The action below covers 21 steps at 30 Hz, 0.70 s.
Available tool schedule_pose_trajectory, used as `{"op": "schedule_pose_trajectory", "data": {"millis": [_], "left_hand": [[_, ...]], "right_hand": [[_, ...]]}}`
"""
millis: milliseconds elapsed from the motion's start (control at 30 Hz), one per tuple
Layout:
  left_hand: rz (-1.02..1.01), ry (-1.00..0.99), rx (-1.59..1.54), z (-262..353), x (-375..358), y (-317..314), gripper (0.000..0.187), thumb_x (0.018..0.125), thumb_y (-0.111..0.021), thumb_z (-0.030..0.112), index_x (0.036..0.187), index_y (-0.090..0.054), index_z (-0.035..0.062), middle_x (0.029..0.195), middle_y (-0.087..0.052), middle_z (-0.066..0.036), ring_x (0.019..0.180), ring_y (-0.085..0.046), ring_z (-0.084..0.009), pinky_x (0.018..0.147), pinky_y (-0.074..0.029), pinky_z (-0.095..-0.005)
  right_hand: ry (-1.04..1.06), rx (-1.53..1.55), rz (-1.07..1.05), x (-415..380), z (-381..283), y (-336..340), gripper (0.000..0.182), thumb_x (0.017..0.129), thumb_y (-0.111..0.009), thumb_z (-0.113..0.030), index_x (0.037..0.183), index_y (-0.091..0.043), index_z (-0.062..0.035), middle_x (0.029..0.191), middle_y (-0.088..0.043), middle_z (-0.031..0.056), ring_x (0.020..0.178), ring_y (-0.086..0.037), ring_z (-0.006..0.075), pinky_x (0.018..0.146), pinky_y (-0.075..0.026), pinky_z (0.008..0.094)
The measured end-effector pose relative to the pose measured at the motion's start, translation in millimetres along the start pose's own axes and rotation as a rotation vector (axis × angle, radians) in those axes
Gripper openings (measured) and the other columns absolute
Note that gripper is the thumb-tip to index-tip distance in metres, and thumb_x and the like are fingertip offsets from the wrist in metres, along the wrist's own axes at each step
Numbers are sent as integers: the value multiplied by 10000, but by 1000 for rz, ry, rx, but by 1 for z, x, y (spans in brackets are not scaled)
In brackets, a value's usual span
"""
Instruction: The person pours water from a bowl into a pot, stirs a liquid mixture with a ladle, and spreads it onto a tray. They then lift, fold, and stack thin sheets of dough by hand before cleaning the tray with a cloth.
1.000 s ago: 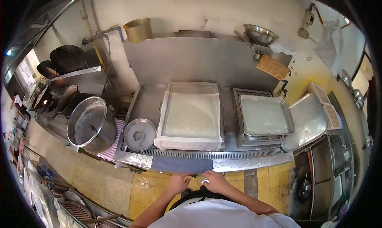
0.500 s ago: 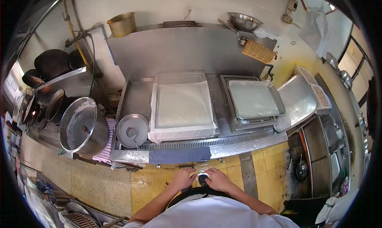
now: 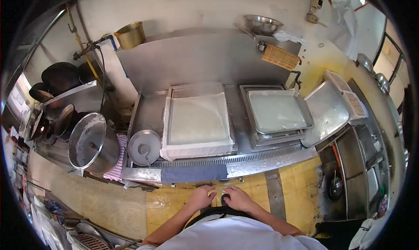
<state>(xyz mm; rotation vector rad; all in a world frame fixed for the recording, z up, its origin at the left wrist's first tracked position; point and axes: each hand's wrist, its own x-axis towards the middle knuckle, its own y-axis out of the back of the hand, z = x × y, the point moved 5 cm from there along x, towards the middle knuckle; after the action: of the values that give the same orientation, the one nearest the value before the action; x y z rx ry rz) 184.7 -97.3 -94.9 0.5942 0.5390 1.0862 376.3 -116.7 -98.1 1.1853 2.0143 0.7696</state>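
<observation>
My left hand [image 3: 201, 197] and my right hand [image 3: 238, 199] hover side by side in front of my waist, a little apart. Their fingers are loosely bent, thumbs apart, and nothing shows in either. Both are nearest to the steel counter's front edge [image 3: 262, 163], where a dark folded cloth [image 3: 194, 173] lies. Beyond it, a steamer frame lined with white cloth [image 3: 198, 119] holds a pale flat sheet. To its right, a metal tray [image 3: 279, 111] with a pale, smooth layer rests on a grate. A round pan [image 3: 144, 148] with a ladle in it stands at the left.
A large pot [image 3: 89, 141] with whitish residue stands left, beside a striped cloth [image 3: 118, 156]. Dark woks [image 3: 61, 77] lean behind it. A big shallow tray [image 3: 327, 110] tilts at the right. The back ledge carries a brass-coloured pot [image 3: 131, 35] and a steel bowl [image 3: 262, 25].
The view has shifted slightly, so the counter appears a little lower. A faint haze now blurs the steamer frame's back end and the back panel. My hands stay in nearly the same place.
</observation>
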Motion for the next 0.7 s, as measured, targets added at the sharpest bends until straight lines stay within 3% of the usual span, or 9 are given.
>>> {"op": "schedule_pose_trajectory", "data": {"millis": [500,600,700], "left_hand": [[160,153,31,37,31,0,308,922,-739,285,1155,-765,85,1142,-747,-188,1025,-712,-399,894,-572,-475],[109,264,36,46,42,5,319,942,-731,261,1193,-752,66,1154,-739,-220,1079,-703,-415,951,-563,-460],[194,214,81,43,52,4,311,936,-741,250,1183,-757,61,1134,-744,-218,1052,-715,-411,919,-576,-460]], "right_hand": [[183,94,41,33,28,64,407,893,-630,-208,1254,-669,-22,1263,-660,219,1173,-640,411,1029,-518,489],[212,104,79,43,43,75,383,887,-628,-201,1223,-682,-24,1238,-677,198,1152,-651,401,1011,-529,481],[232,118,98,52,51,89,357,890,-631,-198,1193,-693,-19,1210,-689,193,1133,-660,397,992,-537,476]]}}
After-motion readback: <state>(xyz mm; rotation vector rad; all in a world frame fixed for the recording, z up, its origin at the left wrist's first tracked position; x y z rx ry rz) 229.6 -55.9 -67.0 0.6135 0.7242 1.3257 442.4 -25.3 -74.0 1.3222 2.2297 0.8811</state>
